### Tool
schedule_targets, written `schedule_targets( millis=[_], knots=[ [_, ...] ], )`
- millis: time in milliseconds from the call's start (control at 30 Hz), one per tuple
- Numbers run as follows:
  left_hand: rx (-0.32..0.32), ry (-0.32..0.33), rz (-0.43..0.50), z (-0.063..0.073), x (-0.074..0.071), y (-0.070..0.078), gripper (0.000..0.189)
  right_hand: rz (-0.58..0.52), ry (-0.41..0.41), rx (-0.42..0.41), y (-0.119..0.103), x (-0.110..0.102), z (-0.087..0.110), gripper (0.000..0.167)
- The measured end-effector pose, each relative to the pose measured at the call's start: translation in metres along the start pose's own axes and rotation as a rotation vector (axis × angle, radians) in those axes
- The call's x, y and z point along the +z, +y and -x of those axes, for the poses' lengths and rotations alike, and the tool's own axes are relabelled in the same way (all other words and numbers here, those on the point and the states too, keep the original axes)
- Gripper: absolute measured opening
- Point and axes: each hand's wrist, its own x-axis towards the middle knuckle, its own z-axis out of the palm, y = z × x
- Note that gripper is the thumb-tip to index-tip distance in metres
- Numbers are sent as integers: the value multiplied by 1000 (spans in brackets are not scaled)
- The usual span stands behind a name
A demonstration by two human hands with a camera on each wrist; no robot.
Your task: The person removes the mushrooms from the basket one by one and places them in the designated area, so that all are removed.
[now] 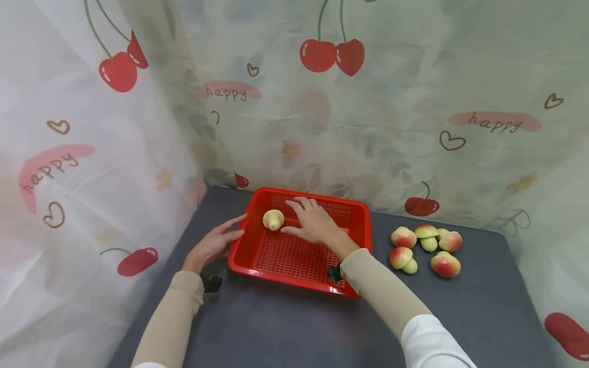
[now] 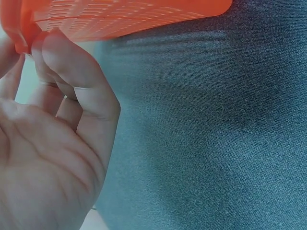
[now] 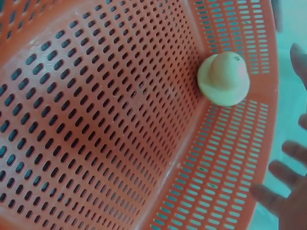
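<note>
A red plastic basket [image 1: 294,250] with slotted walls stands on the dark table. My left hand [image 1: 212,248] grips its left rim; in the left wrist view, bent fingers [image 2: 76,72] press against the orange-red rim [image 2: 14,28] from outside. Inside the basket, near the far left corner, one pale toy mushroom [image 1: 273,220] leans with its stem showing. My right hand [image 1: 315,225] reaches over the basket with fingers spread, holding nothing, to the right of that mushroom. The right wrist view has the mushroom [image 3: 223,79] against the slotted wall and the right hand's fingers [image 3: 283,172] at the edge.
Right of the basket, several red-and-yellow toy mushrooms [image 1: 446,265] lie in a loose group on the dark tabletop [image 1: 294,327]. A cherry-printed curtain [image 1: 395,153] hangs behind the table and along both sides.
</note>
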Motion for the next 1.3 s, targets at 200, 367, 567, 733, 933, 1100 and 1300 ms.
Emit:
schedule_targets(
  millis=[200, 367, 567, 733, 933, 1100, 1300],
  knots=[
    [-3, 2, 4, 0, 0, 3, 59, -53, -27, -46, -1, 3, -9, 83],
    [-7, 12, 1, -1, 2, 4, 58, -133, -58, -58, 0, 11, -14, 81],
    [2, -11, -18, -3, 7, 6, 59, -203, -71, -12, 3, 16, -17, 81],
    [5, 10, -38, 2, 2, 6, 60, -231, -89, -21, 1, 23, -26, 81],
    [2, 6, -46, 5, -4, 3, 62, -250, -114, -11, -4, 35, -34, 83],
    [9, 17, -68, 3, -2, 5, 61, -254, -99, -4, -1, 39, -39, 82],
    [-12, 39, -82, 2, -1, 8, 58, -264, -100, -6, 0, 42, -48, 82]
  ],
)
